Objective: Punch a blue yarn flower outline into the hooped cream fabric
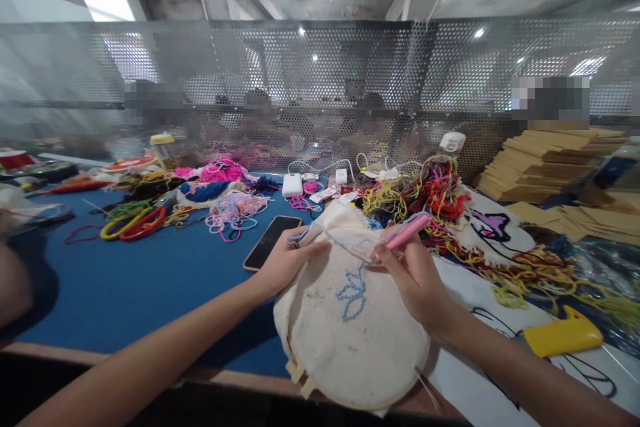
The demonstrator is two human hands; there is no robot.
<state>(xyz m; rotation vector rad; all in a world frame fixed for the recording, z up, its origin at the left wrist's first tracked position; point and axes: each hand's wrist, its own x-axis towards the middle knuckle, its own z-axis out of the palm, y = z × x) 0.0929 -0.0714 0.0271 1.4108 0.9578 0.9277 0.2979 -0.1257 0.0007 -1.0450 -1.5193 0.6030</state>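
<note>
At blue table's (150,300) near edge, head view: hoop (345,360) with cream cloth, blue stitched outline (353,295) around its middle. Left hand (295,260) gripping hoop's upper left, thumb on top, blue yarn (345,245) running from its fingers across cloth. Right hand (413,280) closed around pink pen-like tool (409,231), hoop's upper right; tip hidden, can't tell if it's in cloth. Dark-screened phone (273,241) just left of hoop. Yarn tangles (445,190) behind hoop, both sides. Yellow handle (564,335) right of hoop, on white sheet (453,293).
</note>
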